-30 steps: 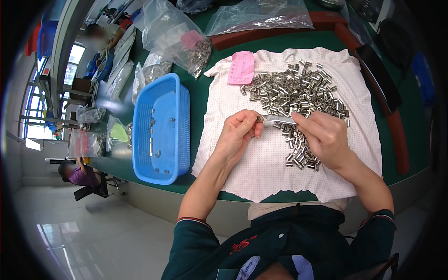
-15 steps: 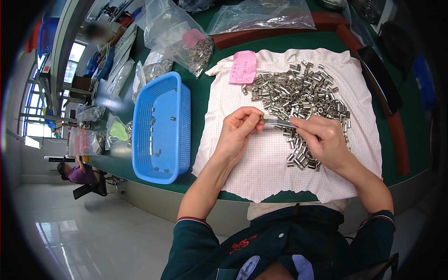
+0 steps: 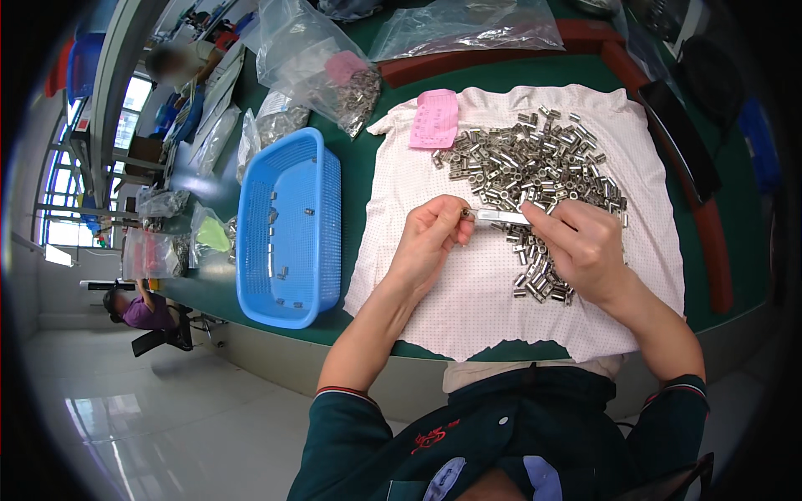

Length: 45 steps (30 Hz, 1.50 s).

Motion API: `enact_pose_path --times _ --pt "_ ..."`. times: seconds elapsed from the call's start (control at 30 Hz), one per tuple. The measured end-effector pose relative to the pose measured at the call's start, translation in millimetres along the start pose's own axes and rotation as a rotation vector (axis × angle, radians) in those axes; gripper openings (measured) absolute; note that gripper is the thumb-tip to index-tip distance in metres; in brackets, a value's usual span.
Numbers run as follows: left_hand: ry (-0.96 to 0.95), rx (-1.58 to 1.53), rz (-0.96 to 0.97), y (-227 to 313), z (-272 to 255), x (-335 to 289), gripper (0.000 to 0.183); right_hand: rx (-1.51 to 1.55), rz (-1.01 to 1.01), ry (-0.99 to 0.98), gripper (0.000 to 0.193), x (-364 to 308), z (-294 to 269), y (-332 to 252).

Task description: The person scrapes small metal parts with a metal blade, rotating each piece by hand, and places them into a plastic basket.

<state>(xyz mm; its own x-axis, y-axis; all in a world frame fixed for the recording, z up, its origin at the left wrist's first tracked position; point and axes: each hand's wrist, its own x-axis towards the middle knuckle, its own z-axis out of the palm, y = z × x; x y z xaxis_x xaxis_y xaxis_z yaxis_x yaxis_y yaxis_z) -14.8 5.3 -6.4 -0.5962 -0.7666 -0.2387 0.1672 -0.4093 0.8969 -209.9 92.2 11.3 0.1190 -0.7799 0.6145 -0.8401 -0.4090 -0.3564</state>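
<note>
My left hand (image 3: 433,236) is closed, pinching a small metal sleeve (image 3: 465,214) between thumb and fingertips. In my right hand (image 3: 578,244) is a slim silver blade-like tool (image 3: 499,216), its tip pointing left and meeting or nearly meeting the sleeve. Whether the tip goes inside the sleeve I cannot tell. Just beyond both hands lies a heap of short shiny metal sleeves (image 3: 535,159), on a white dotted cloth (image 3: 418,313). A pink slip of paper (image 3: 433,119) rests at the heap's far left.
Left of the cloth stands a blue plastic basket (image 3: 332,225) with several sleeves in it. Plastic bags of metal parts (image 3: 357,96) lie behind it. A reddish-brown raised edging (image 3: 710,242) borders the green table, with a black flat object (image 3: 681,142) at right. Two people sit farther left.
The tool has rolled in my right hand, so a broader, brighter face shows. Both hands stay nearly in place, and the sleeve's end now shows more at my left fingertips.
</note>
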Motion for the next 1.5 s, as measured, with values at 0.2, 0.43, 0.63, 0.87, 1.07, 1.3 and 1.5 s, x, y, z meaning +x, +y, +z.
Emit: enact_pose_path --times 0.2,0.43,0.63,0.87,1.07,1.3,1.5 --pt "0.016 -0.04 -0.004 1.8 2.3 -0.5 0.025 0.163 0.089 0.022 0.027 -1.5 0.7 0.7" --pt "0.014 -0.012 -0.016 2.2 3.2 -0.5 0.026 0.166 0.112 -0.038 0.023 -3.5 1.9 -0.7" --pt "0.02 0.019 -0.043 1.9 5.5 -0.2 0.029 0.017 0.015 -0.034 0.025 -1.9 1.5 1.6" --pt "-0.111 -0.127 -0.124 3.5 5.6 2.9 0.036 0.056 0.079 0.11 0.027 3.2 -1.9 5.7" --pt "-0.117 -0.177 -0.119 5.8 5.6 2.2 0.038 0.213 0.157 0.009 0.024 1.6 -0.3 -0.9" --pt "-0.073 -0.146 -0.09 5.4 6.2 2.5 0.036 0.257 0.196 -0.044 0.021 3.7 -3.1 -4.0" --pt "-0.052 -0.101 -0.038 6.8 4.2 1.8 0.022 0.276 0.2 -0.056 0.02 4.0 -3.8 -4.0"
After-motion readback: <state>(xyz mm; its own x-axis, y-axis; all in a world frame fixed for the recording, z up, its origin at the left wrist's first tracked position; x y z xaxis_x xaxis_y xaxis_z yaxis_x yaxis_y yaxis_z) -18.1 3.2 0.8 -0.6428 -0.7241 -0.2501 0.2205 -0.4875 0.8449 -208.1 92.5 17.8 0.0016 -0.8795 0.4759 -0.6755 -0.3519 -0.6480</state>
